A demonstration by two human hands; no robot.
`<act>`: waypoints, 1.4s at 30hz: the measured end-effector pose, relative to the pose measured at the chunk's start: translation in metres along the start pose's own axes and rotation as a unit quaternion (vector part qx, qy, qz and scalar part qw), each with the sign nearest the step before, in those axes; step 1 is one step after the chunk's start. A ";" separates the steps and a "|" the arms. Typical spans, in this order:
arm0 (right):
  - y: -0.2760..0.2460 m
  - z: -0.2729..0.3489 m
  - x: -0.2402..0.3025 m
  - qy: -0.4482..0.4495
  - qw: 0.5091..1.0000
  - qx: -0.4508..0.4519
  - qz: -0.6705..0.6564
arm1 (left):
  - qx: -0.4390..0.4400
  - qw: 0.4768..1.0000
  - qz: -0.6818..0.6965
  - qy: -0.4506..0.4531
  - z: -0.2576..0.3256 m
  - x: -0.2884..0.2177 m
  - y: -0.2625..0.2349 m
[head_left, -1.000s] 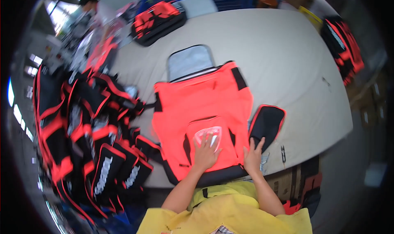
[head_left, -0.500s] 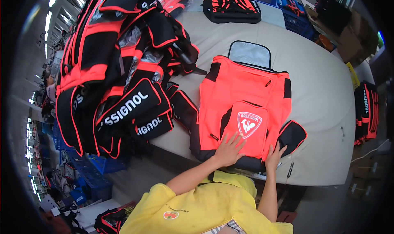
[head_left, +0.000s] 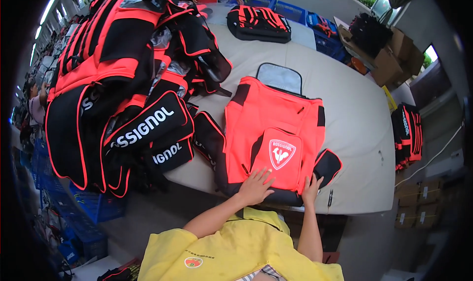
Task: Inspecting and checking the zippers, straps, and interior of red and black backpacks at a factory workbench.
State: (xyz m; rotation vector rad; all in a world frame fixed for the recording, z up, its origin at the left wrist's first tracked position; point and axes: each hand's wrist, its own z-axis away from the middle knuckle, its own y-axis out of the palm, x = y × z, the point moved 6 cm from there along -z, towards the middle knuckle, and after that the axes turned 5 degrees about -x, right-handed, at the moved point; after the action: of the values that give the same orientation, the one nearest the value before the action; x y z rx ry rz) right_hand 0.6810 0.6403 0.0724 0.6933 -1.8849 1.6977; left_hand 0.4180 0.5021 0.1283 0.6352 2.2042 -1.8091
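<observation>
Both hands (head_left: 255,186) lower on bag (head_left: 274,133), long axis pointing away

One red-and-black backpack (head_left: 273,133) lies flat on the worktop (head_left: 354,113); one folded backpack (head_left: 258,24) sits farther back, one large heap of backpacks (head_left: 128,84) left. Two hands (head_left: 255,186) rest on it.

Wearer: bright yellow short-sleeved cotton shirt (head_left: 231,246), sleeves ending above the elbow, both forearms bare. Small round red-and-green badge with a line of tiny print above it (head_left: 193,262) on the shirt's left side. Collar folds visible near the neck, a strip of striped fabric (head_left: 263,274) at the lower edge. Left hand (head_left: 255,186) and right hand (head_left: 311,188): bare, fingers ungloved.
</observation>
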 end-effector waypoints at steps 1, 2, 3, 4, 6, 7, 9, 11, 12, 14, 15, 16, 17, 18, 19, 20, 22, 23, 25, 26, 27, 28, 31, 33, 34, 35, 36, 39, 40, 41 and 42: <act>0.000 0.002 0.001 -0.009 1.000 0.000 0.007 | 0.006 1.000 -0.003 0.004 0.002 0.000 0.001; 0.000 0.004 0.001 -0.004 1.000 0.000 0.009 | 0.014 1.000 -0.012 0.008 0.004 0.000 0.002; 0.001 0.006 -0.002 0.019 1.000 0.004 0.018 | 0.002 1.000 -0.010 0.009 0.005 0.000 0.001; 0.000 0.006 -0.002 0.028 0.999 0.003 0.022 | 0.005 1.000 -0.020 0.012 0.005 0.001 0.002; -0.001 0.008 0.003 0.010 1.000 -0.005 0.011 | 0.035 0.999 -0.030 0.010 0.006 0.001 0.007; -0.002 0.009 0.003 0.034 0.999 0.003 0.015 | 0.014 0.999 -0.027 0.018 0.006 -0.001 0.004; -0.007 0.010 0.012 0.025 0.999 -0.008 0.021 | 0.039 0.998 -0.039 0.006 0.006 -0.002 0.003; -0.011 0.009 0.021 0.047 0.998 0.026 0.043 | 0.016 0.999 -0.024 0.016 0.001 -0.006 -0.008; -0.017 0.007 0.025 0.061 0.992 0.030 0.110 | 0.019 0.999 -0.040 0.004 -0.004 -0.005 -0.014; -0.034 -0.010 0.045 0.011 0.991 -0.016 0.131 | 0.034 0.992 0.094 -0.073 -0.022 0.010 -0.029; -0.039 -0.023 0.058 -0.037 0.986 -0.031 0.162 | 0.077 0.962 0.201 -0.168 -0.032 0.027 -0.031; -0.044 -0.042 0.068 -0.059 0.991 -0.051 0.110 | -0.005 0.964 0.193 -0.185 -0.050 0.045 -0.050; -0.043 -0.069 0.075 -0.069 0.994 -0.048 0.074 | -0.108 0.961 0.171 -0.191 -0.070 0.067 -0.071; -0.038 -0.101 0.081 -0.064 0.996 -0.035 0.055 | -0.164 0.954 0.128 -0.217 -0.093 0.094 -0.084; -0.031 -0.134 0.087 -0.079 0.996 -0.026 0.035 | -0.235 0.943 0.064 -0.228 -0.116 0.123 -0.097; -0.017 -0.171 0.090 -0.059 0.998 -0.015 0.019 | -0.252 0.937 0.028 -0.241 -0.144 0.157 -0.101; 0.018 -0.245 0.098 -0.046 0.999 -0.013 -0.007 | -0.278 0.923 -0.025 -0.265 -0.196 0.219 -0.101; 0.037 -0.278 0.101 -0.034 0.999 -0.014 -0.007 | -0.294 0.914 -0.034 -0.276 -0.217 0.243 -0.096; 0.070 -0.331 0.108 -0.027 0.989 -0.048 0.136 | -0.225 0.872 -0.189 -0.392 -0.257 0.285 -0.077; 0.080 -0.346 0.113 -0.030 0.990 -0.071 0.122 | -0.180 0.855 -0.232 -0.428 -0.273 0.299 -0.069; 0.094 -0.357 0.110 0.024 0.995 -0.020 0.092 | -0.199 0.858 -0.246 -0.405 -0.290 0.305 -0.071; 0.106 -0.358 0.108 0.073 0.995 0.023 0.060 | -0.115 0.860 -0.120 -0.482 -0.296 0.319 -0.056; 0.129 -0.322 0.131 -0.050 0.993 0.092 0.059 | -0.090 0.832 -0.070 -0.543 -0.294 0.302 -0.038; 0.148 -0.281 0.144 -0.143 0.978 0.132 0.075 | -0.174 0.891 -0.130 -0.398 -0.282 0.255 -0.028; 0.145 -0.258 0.158 -0.253 0.967 0.030 0.031 | -0.179 0.922 -0.158 -0.304 -0.271 0.227 -0.017; 0.146 -0.239 0.164 -0.323 0.945 -0.043 -0.011 | -0.144 0.950 -0.169 -0.218 -0.264 0.208 0.000; 0.153 -0.222 0.165 -0.341 0.938 -0.050 -0.032 | -0.053 0.962 -0.180 -0.200 -0.252 0.197 0.020; 0.182 -0.207 0.159 -0.363 0.932 -0.005 0.016 | -0.013 0.950 -0.279 -0.141 -0.243 0.181 0.044; 0.186 -0.206 0.158 -0.365 0.930 -0.009 0.025 | -0.011 0.948 -0.284 -0.141 -0.245 0.182 0.048; 0.188 -0.206 0.156 -0.360 0.932 -0.003 0.027 | -0.020 0.950 -0.285 -0.129 -0.248 0.180 0.048; 0.187 -0.208 0.157 -0.369 0.929 -0.009 0.030 | -0.014 0.948 -0.293 -0.125 -0.252 0.180 0.049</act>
State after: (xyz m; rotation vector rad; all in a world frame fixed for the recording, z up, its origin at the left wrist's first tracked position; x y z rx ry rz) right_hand 0.4463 0.8578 0.0589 1.4305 -2.4160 1.5669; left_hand 0.3073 0.7874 0.0631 -0.2897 2.3844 -1.9587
